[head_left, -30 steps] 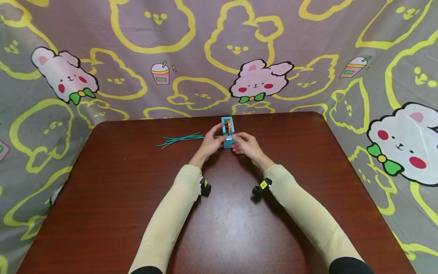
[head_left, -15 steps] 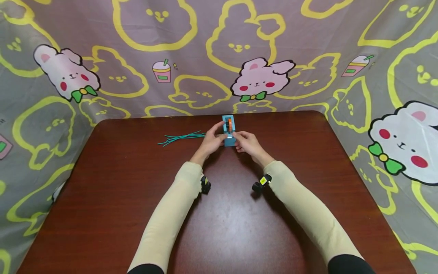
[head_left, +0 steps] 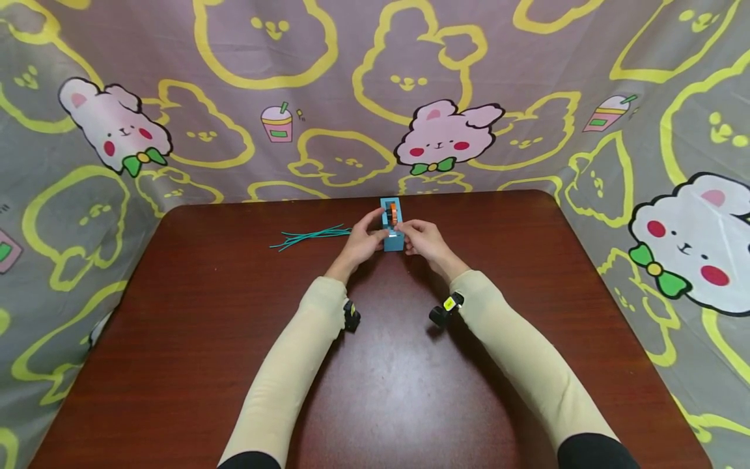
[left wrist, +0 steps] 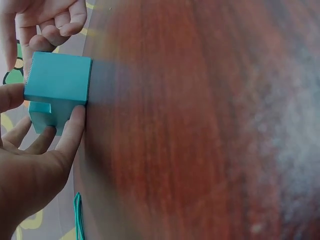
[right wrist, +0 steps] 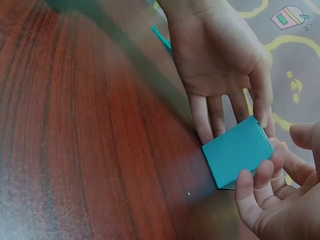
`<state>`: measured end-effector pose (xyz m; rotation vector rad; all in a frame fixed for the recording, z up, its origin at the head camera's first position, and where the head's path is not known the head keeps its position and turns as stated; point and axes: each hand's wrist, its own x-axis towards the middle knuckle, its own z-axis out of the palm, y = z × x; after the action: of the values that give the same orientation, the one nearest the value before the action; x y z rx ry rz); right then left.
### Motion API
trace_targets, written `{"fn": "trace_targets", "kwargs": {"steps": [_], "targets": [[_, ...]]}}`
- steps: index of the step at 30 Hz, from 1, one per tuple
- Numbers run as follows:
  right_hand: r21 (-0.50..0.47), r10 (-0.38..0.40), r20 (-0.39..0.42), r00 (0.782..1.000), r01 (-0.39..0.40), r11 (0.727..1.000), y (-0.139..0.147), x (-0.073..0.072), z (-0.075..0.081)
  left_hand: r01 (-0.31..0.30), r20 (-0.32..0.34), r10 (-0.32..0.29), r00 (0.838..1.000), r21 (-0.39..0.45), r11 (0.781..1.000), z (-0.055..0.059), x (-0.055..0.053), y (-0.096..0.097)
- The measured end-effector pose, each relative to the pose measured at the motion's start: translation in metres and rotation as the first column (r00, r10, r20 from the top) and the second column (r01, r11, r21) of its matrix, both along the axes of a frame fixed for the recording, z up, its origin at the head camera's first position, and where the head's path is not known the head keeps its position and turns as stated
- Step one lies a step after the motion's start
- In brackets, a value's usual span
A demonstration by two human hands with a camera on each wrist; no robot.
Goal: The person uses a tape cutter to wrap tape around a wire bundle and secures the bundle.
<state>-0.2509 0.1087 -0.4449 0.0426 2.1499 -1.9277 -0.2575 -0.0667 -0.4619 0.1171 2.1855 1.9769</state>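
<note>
A blue tape dispenser [head_left: 394, 243] with an orange-cored roll of tape [head_left: 393, 213] stands near the table's far edge. My left hand [head_left: 363, 242] grips the dispenser from its left side, thumb near the front and fingers along the side. At the cutter end, my right hand [head_left: 428, 241] has its thumb and index finger together, pinching at the clear tape; the strip itself is too fine to see. In the right wrist view, the other right fingers [right wrist: 247, 192] curl beside the dispenser's blue front [right wrist: 237, 152]. The left wrist view shows the dispenser's toothed edge [left wrist: 30, 70] between both hands.
Several thin teal strands [head_left: 310, 236] lie loosely crossed on the brown table [head_left: 234, 312], left of my left hand. A patterned curtain [head_left: 328, 78] hangs close behind the far edge and along both sides.
My right fingertips have shifted slightly forward and left, towards the tape roll. My left hand keeps its grip on the dispenser, which stays in place. The head view has tilted a little.
</note>
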Motion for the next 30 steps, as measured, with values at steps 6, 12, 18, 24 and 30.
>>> {"fn": "trace_targets", "kwargs": {"steps": [6,12,18,24,30], "targets": [[0.014,-0.003,0.007,1.0,0.003,1.0,-0.001,-0.001,0.004,-0.006,0.0,0.006,1.0,0.006,1.0,-0.001,0.0,0.001],[0.029,-0.012,-0.015,1.0,0.012,0.999,-0.002,-0.001,0.009,-0.009,0.001,0.009,1.0,0.004,1.0,0.0,0.0,0.001],[0.055,-0.047,-0.015,0.999,0.048,0.997,-0.005,-0.002,0.014,-0.011,0.0,0.011,1.0,0.002,1.0,0.0,0.001,0.002],[0.038,-0.087,0.061,0.994,0.085,0.996,-0.006,-0.003,0.013,-0.005,0.0,0.005,1.0,0.01,1.0,-0.001,0.001,0.001],[-0.01,-0.08,0.125,0.989,0.082,0.997,-0.003,0.0,0.013,-0.014,-0.01,0.014,1.0,0.013,1.0,-0.001,0.001,0.002]]}}
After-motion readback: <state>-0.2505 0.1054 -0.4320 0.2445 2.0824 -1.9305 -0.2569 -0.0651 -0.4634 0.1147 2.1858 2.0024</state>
